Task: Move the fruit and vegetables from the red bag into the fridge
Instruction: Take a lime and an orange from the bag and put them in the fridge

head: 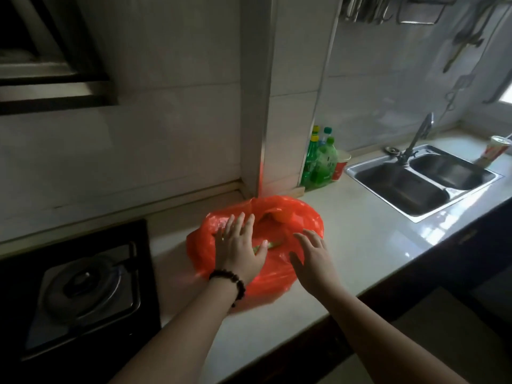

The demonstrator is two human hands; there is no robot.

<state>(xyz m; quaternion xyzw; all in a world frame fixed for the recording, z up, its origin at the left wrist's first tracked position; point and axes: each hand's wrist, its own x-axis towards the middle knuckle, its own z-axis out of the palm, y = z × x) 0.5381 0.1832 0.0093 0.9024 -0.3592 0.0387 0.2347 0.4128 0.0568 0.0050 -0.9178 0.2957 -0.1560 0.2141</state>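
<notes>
A red plastic bag point(277, 270) lies on the pale desk point(360, 245), between a gas stove point(83, 286) on the left and a 2-basin steel sink point(421, 181) on the right. Its mouth gapes upward, and a green vegetable point(270, 244) shows inside, with something orange point(279, 217) deeper in; what either is cannot be told.

The left hand point(241, 250), with a dark bead bracelet point(232, 281) at the wrist, lies over the bag's left side, fingers point(238, 223) straight and spread, thumb touching the green vegetable; it grips nothing. The right hand point(313, 259) hovers at the bag's right edge, its fingers point(307, 235) loose and spread, holding nothing.

Behind the bag, against the tiled wall, stand 4 green bottles point(321, 162) and a red paper cup point(340, 167). Another cup point(494, 151) stands at the far right of the sink. The fridge is out of view.
</notes>
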